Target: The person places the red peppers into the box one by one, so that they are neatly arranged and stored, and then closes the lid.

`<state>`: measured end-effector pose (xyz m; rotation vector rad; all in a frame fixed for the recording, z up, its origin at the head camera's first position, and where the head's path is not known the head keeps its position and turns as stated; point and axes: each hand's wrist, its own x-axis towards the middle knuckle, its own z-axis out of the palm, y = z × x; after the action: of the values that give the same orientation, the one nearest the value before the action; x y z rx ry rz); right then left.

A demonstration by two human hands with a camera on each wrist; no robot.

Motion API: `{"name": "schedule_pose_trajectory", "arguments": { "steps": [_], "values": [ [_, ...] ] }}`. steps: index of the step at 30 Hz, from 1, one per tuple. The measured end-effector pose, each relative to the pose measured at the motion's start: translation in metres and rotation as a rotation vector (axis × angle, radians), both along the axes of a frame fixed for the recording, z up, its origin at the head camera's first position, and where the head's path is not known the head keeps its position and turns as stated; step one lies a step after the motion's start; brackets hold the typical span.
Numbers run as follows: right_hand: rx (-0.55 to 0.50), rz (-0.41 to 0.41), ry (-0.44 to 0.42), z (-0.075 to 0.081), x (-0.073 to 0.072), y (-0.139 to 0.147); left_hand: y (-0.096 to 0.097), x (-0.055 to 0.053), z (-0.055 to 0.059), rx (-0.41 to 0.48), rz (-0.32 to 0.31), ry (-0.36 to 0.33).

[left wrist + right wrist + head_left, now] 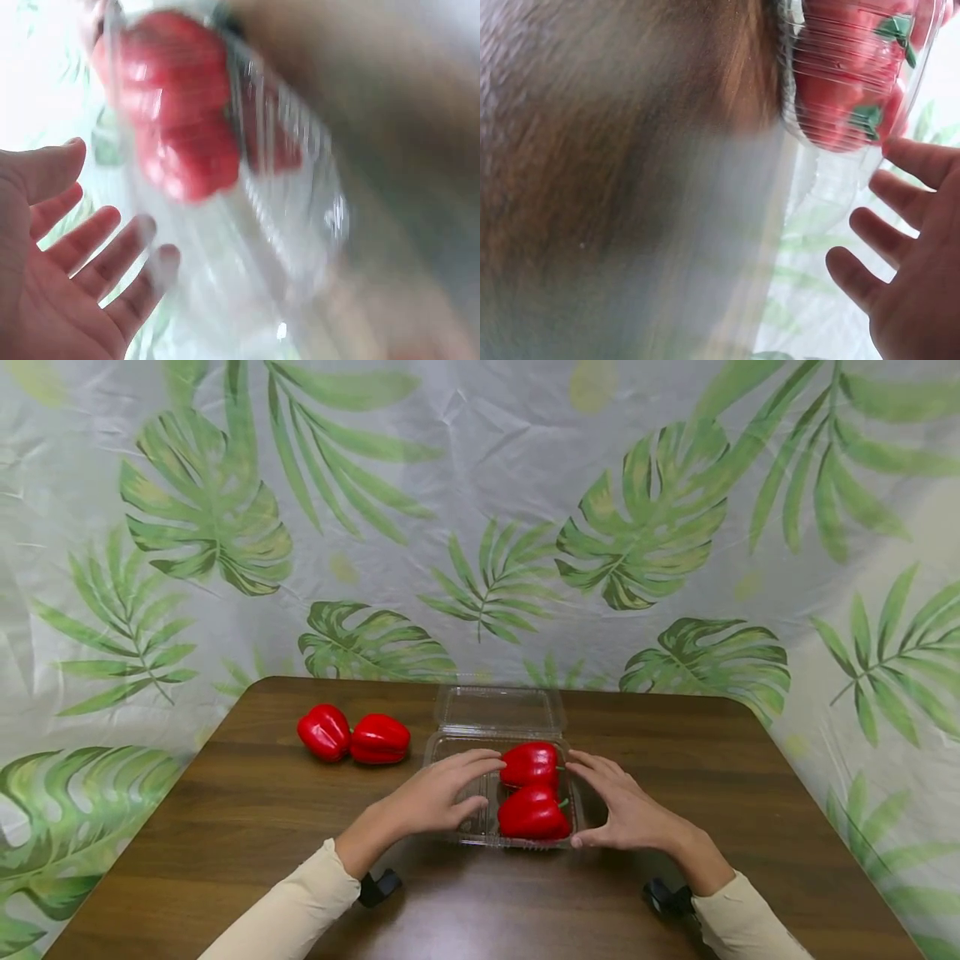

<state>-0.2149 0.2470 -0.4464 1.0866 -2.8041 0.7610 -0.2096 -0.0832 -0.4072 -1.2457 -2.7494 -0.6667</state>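
Two red bell peppers, one farther back [531, 764] and one nearer [532, 814], lie side by side in the right half of a clear plastic clamshell container [480, 842]. Its lid [498, 708] is folded back, away from the person. Over the container's left half my left hand [442, 793] spreads, fingers loosely bent and fingertips close to the farther pepper. Beside the right wall is my right hand [626, 806], fingers apart, its tips at or near the rim; contact is unclear. Both wrist views show the palms holding nothing, with the peppers seen through the plastic.
Two more red bell peppers, a left one [324, 732] and a right one [380, 739], lie touching on the brown wooden table [300, 827], left of the container. Behind the table hangs a leaf-patterned cloth [487, 485]. Dark devices sit at both wrists.
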Motion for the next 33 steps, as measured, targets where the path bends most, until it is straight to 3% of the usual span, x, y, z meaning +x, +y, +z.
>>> {"name": "schedule_pose_trajectory", "arguments": {
  "steps": [9, 16, 21, 24, 33],
  "values": [
    [-0.024, 0.007, -0.036, -0.001, 0.002, 0.000, -0.066, -0.010, 0.023, 0.066, 0.159, 0.098],
    [-0.025, 0.014, -0.021, -0.001, 0.002, 0.000, -0.126, -0.019, 0.035, 0.064, 0.364, 0.097],
    [-0.023, 0.009, -0.020, 0.000, 0.001, 0.000, -0.167, -0.027, 0.030, 0.059, 0.511, 0.103],
    [-0.020, 0.011, -0.012, 0.001, 0.001, -0.001, -0.183, -0.027, 0.025, 0.052, 0.558, 0.091],
    [-0.029, 0.010, -0.035, 0.001, 0.001, 0.000, -0.196, -0.032, 0.008, 0.056, 0.618, 0.059]
  ]
}}
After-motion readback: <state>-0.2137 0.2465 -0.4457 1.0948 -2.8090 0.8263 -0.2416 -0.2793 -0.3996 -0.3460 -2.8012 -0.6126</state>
